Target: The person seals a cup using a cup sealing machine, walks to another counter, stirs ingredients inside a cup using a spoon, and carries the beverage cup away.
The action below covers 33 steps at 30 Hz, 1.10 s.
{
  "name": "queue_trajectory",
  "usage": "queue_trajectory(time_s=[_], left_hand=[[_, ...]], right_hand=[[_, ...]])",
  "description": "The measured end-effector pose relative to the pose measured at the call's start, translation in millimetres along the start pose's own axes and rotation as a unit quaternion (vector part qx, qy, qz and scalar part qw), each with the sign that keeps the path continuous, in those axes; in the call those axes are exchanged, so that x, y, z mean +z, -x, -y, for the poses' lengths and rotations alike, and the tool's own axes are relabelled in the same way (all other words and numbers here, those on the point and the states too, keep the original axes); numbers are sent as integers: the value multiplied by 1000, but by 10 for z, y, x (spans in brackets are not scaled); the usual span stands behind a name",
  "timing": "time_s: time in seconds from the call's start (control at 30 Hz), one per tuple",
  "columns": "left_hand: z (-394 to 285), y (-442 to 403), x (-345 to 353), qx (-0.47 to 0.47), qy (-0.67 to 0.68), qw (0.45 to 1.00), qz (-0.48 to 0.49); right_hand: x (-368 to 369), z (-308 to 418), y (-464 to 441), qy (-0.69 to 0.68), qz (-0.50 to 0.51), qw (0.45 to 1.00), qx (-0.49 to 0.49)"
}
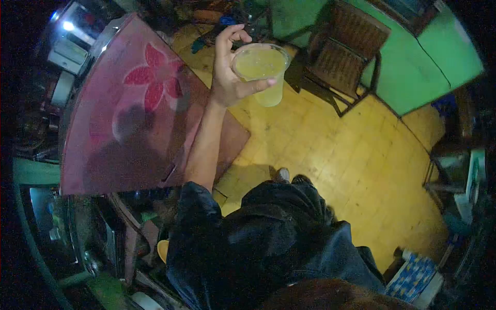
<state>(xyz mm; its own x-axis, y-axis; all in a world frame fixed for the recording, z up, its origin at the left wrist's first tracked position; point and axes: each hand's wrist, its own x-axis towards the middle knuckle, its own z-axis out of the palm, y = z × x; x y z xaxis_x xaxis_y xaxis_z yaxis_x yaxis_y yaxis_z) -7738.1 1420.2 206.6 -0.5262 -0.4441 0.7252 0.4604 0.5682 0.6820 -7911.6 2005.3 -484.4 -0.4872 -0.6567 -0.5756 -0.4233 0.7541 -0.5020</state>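
Observation:
A clear plastic cup (pixel 269 93) of pale yellow-green drink is held up in front of me, over the tiled floor. My left hand (pixel 227 77) is closed around its side. The thumb lies across the near side of the cup, while a finger curls above the far side of the rim. Small bright specks show on the surface of the liquid. The bare forearm reaches up from a dark sleeve beside the pink table. My right hand is out of view.
On the left stands a pink table (pixel 98 150) with a red flower print. A brown woven chair (pixel 343 54) stands by the green wall (pixel 413 77). Yellow tiles (pixel 320 139) cover the floor. A blue patterned item (pixel 416 276) lies at lower right.

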Motion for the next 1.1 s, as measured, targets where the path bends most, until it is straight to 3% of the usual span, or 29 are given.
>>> queue_trajectory(time_s=[0.13,0.27,0.37,0.43,0.47,0.5,0.57,0.63,0.67,0.73,0.8,0.83,0.9,0.93,1.0,1.1], left_hand=[[746,-532,-495,4,-39,999,-27],[1344,-990,-904,-7,-86,993,-76],[1706,-1289,-1254,17,-160,980,-116],[1857,-1593,-1539,44,-219,965,-141],[2005,-1780,-1743,38,-227,961,-155],[2098,-1932,-1967,42,-237,955,-172],[2260,-2107,-2450,28,-220,949,-226],[2418,-2232,-3036,28,-426,883,-194],[2504,-2291,-3313,11,-365,906,-216],[2570,-2441,-3670,25,-413,882,-227],[2682,-2499,-4186,39,-460,858,-226],[2816,-2480,-4506,33,-457,859,-228],[2986,-2514,-5127,33,-463,856,-229],[3083,-2533,-5379,27,-461,854,-241],[3231,-2523,-5801,-1,-456,848,-271],[3470,-2512,-6649,-5,-563,798,-214]], right_hand=[[-555,676,-509,-9,91,992,84],[-1123,1401,-1597,28,119,991,57],[-1450,1919,-2823,85,132,987,-24],[-1521,2326,-4003,154,107,967,-172],[-1506,2666,-4706,206,65,930,-297],[-1493,3065,-5336,266,-28,852,-451],[-1662,4478,-6574,334,-98,780,-520],[-2292,6422,-6733,90,73,910,-398],[-2485,7271,-6729,-16,151,932,-329],[-2764,8753,-6487,-155,254,910,-291],[-2675,9584,-6533,-208,311,878,-299],[-2232,9480,-7123,-151,249,857,-425],[-1393,9325,-8239,-30,29,777,-628],[-1422,9371,-8175,15,102,837,-538],[-1440,9295,-8068,113,196,894,-386],[-1327,9197,-8374,227,250,895,-290]])
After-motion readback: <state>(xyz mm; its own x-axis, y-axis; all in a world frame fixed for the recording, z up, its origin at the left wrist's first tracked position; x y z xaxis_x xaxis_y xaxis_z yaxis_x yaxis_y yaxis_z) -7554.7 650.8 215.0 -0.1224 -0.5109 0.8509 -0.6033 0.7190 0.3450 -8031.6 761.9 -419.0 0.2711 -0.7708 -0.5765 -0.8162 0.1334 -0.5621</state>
